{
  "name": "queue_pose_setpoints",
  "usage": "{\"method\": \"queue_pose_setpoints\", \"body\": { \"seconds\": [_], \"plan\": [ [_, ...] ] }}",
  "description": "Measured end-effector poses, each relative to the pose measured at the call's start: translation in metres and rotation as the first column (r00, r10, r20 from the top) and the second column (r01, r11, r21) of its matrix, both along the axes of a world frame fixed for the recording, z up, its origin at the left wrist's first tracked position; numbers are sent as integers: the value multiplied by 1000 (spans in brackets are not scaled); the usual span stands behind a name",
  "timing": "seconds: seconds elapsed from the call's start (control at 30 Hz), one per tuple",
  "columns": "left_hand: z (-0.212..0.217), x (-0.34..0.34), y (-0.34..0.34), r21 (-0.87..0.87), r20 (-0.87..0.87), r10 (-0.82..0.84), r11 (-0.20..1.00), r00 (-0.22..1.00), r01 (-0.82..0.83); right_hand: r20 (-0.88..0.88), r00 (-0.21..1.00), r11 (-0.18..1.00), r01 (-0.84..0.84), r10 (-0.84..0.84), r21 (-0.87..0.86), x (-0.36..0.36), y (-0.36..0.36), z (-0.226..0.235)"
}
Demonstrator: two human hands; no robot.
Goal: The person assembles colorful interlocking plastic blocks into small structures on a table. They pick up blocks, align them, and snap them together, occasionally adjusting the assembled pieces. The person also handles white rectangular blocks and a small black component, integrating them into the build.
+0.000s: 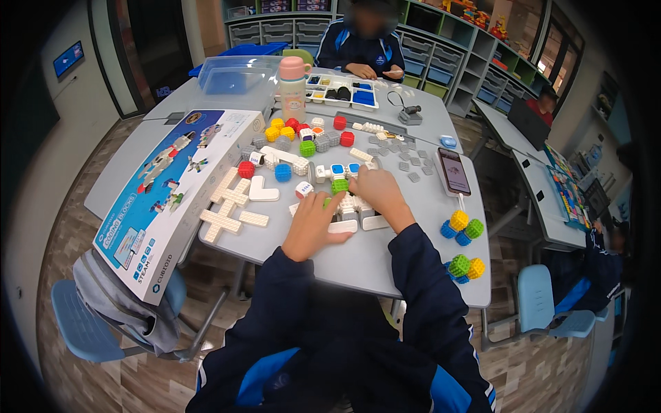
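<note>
White building blocks [350,206], joined into a low studded cluster, lie on the grey table [358,265] under both hands, with one green cube [339,185] at the cluster's far edge. The left hand [313,227] lies flat on the near-left part of the cluster, fingers stretched toward the green cube, gripping nothing that shows. The right hand [377,195] is curled over the cluster's right side, fingertips pressed to the blocks; whether it pinches a piece cannot be told.

Just beyond the cluster stands a short row of white cubes with blue faces [337,169]. Left of the cluster lie three flat white pieces: a cross-shaped lattice [226,206], an L-shaped plate [262,190] and a long bar [279,154]. Further left and beyond are loose cubes: two red [246,169], one blue [283,172], one green [307,148], and a heap of yellow and red ones [286,128]. Small grey tiles [403,155] are scattered beyond and to the right of the cluster.

Right of the cluster a phone [453,171] lies face up, and at the table's right edge sit two clumps of yellow, green and blue cubes [461,226].

Far beyond the cluster, a white compartment tray [344,89] holds dark, blue and yellow parts, with a pink-capped bottle [292,86] and a clear plastic tub [237,74] to its left. Another person [361,48] sits behind the tray.

Left of the cluster, a large flat box [175,193] overhangs the table edge; its lid is blue and white with pictures of models, and its side is white with print. Below it a grey bag [117,296] rests on a blue chair [79,327].
</note>
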State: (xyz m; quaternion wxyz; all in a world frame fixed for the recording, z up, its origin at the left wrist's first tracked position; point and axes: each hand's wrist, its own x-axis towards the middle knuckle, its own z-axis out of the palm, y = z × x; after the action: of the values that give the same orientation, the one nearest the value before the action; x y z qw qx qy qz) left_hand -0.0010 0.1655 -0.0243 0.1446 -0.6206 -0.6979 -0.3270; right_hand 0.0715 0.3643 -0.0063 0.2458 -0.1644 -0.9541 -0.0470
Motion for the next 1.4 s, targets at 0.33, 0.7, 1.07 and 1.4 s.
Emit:
{"method": "queue_pose_setpoints", "body": {
  "seconds": [0.33,0.7,1.07,1.4],
  "plan": [
    [-2,-4,1,9,1,25,1000,1000,-25,218,972,921,-165,90,353,14,13,7],
    [-3,-5,-2,58,34,-11,998,999,9,-176,978,895,25,-115,-445,-61,94,28],
    [0,-6,-6,20,47,-8,1000,999,7,-33,895,622,282,-445,-730,-197,197,-13],
    [-6,-7,-7,10,136,18,1000,991,-19,40,987,651,134,-157,-747,-120,113,74]
  ]
}}
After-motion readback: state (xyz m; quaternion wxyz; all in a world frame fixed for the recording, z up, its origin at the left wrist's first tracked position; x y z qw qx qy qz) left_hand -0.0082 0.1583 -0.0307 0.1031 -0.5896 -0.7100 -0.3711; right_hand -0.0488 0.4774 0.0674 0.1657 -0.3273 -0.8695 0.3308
